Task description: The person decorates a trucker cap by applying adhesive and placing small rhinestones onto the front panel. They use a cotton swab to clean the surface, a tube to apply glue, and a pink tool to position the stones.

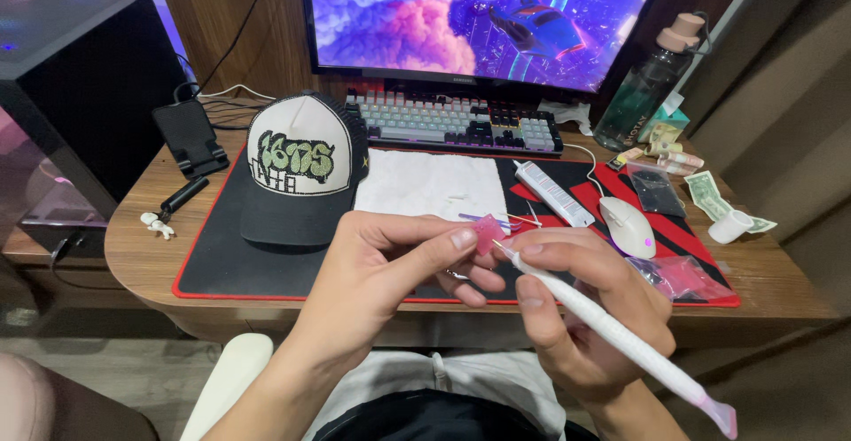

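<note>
My left hand point(390, 268) pinches a small pink translucent piece point(487, 231) between thumb and forefinger, above the desk's front edge. My right hand point(581, 304) grips a long white pen-shaped tool point(612, 330) with a pink rear end, and its tip touches the pink piece. Both hands hover over a black desk mat with a red border point(213, 264). A white cloth point(425, 184) lies on the mat just beyond my hands.
A black and white cap point(297, 171) sits on the mat at left. Behind stand a keyboard point(452, 122) and monitor point(479, 15). To the right are a white mouse point(628, 226), a white remote-like stick point(554, 193), small plastic bags point(683, 274), a bottle point(647, 82), banknotes point(709, 195).
</note>
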